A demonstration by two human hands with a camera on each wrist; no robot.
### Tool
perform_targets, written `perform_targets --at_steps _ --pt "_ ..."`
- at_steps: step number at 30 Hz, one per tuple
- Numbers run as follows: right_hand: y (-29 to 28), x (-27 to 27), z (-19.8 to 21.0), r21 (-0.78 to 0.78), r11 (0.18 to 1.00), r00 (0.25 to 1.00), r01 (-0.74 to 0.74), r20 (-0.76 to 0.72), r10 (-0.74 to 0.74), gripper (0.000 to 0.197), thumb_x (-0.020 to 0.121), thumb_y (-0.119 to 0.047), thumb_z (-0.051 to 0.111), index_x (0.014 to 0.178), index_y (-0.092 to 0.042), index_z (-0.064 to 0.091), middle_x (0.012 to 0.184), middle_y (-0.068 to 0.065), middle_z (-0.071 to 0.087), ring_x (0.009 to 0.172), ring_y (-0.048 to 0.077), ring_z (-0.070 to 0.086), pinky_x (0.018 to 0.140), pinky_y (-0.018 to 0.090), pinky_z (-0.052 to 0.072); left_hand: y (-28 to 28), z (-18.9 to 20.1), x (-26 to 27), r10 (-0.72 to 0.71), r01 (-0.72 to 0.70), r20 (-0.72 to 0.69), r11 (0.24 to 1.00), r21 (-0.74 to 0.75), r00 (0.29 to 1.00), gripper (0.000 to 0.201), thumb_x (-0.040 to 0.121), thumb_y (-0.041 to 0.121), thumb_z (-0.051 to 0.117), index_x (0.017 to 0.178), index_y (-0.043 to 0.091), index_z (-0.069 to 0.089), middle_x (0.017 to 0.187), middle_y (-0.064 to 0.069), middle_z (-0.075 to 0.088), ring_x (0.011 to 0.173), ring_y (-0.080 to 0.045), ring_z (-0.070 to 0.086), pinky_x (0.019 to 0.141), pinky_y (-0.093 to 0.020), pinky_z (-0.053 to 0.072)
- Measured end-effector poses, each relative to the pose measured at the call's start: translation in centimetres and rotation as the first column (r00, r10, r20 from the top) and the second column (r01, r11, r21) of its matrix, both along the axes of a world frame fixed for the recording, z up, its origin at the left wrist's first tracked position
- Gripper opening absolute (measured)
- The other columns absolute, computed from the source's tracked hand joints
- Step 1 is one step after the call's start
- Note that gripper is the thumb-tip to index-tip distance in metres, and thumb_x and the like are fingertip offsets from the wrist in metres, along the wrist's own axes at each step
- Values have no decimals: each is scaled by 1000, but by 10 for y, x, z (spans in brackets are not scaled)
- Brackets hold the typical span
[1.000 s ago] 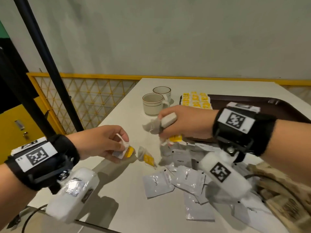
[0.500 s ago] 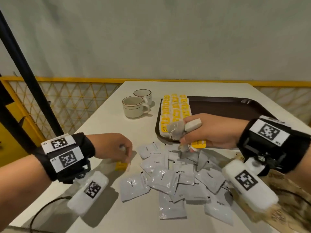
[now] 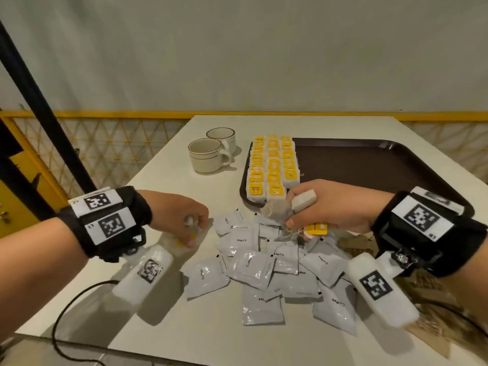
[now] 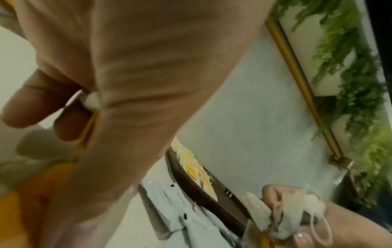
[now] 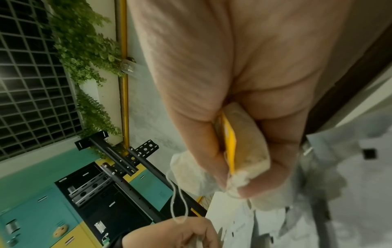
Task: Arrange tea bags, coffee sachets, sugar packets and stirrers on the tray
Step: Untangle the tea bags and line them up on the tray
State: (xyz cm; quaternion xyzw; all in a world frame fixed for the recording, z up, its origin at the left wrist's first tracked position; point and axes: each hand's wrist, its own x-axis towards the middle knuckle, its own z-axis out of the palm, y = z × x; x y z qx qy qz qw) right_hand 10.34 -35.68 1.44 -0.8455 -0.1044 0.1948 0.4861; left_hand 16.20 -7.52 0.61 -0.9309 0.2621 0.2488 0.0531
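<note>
Right hand [image 3: 335, 207] fingers clamped on loose tea bags [image 3: 280, 211] beside the tray [image 3: 369, 165] near-left corner, likely staging for rows; left hand [image 3: 179, 215] fingers pinch another.

On the worktop [image 3: 184, 339], the tray [image 3: 369, 165] sat at one o'clock, tea bags [image 3: 273, 167] filling its left edge; two cups [image 3: 208, 154] stood at eleven o'clock; coffee sachets [image 3: 266, 270] lay heaped centrally, before the tray.
</note>
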Motion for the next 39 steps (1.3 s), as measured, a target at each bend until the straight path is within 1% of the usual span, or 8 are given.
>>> perform_targets --at_steps 7,10,12,14,18,26,32,39 --pt "7 2 -1 -352 936 985 -21 153 80 17 83 -25 71 97 -17 68 96 4 68 86 19 64 80 33 53 8 17 14 134 -178 -144 915 -362 980 19 76 43 73 78 30 61 74 6 59 63 -6 50 58 -16 44" --pt "4 0 1 -405 914 975 28 214 65 24 81 -30 73 100 -19 66 88 1 67 69 8 59 60 20 47 -13 34 9 204 -346 -281 520 -781 938 33 59 47 84 72 26 62 72 2 59 59 -7 46 54 -19 41" --pt "1 1 3 -441 897 964 11 243 107 26 80 -34 74 101 -22 66 85 -4 64 65 4 54 56 16 42 -39 35 4 127 -432 -413 232 -872 902 23 71 30 80 73 21 59 67 1 58 53 -6 44 54 -23 37" --pt "-3 0 6 -444 896 955 -12 261 142 32 78 -39 74 105 -25 66 91 -9 64 73 4 56 65 18 45 -71 26 -5 107 -485 -475 101 -869 873 13 84 17 66 76 18 55 62 2 53 49 -6 41 54 -24 36" --pt "-12 2 6 -175 971 929 160 358 -89 39 74 -41 77 107 -24 64 103 -8 67 94 4 62 86 22 49 -119 2 -8 73 -572 -573 -31 -820 817 13 92 15 57 80 17 53 66 2 57 53 -9 45 50 -23 40" --pt "-17 18 -2 302 895 863 327 289 -413 5 87 -12 68 91 -13 65 94 18 68 77 15 64 73 33 54 -134 -12 0 -120 -727 -720 -204 -656 683 17 93 10 48 109 5 54 82 -9 52 62 -15 49 50 -23 41" --pt "-26 9 16 413 900 913 135 301 -276 8 85 -8 64 92 -11 67 93 5 71 84 11 65 75 25 55 -119 -13 0 -206 -754 -730 -287 -591 651 43 86 -21 33 116 1 53 98 -19 60 76 -21 64 67 -24 57" --pt "-30 -2 3 432 887 947 165 183 -265 18 80 -5 67 98 -6 67 91 14 71 78 15 67 67 25 58 -113 -12 -5 -295 -788 -733 -290 -543 613 32 77 4 57 108 9 57 88 -12 72 77 -19 71 62 -26 58"
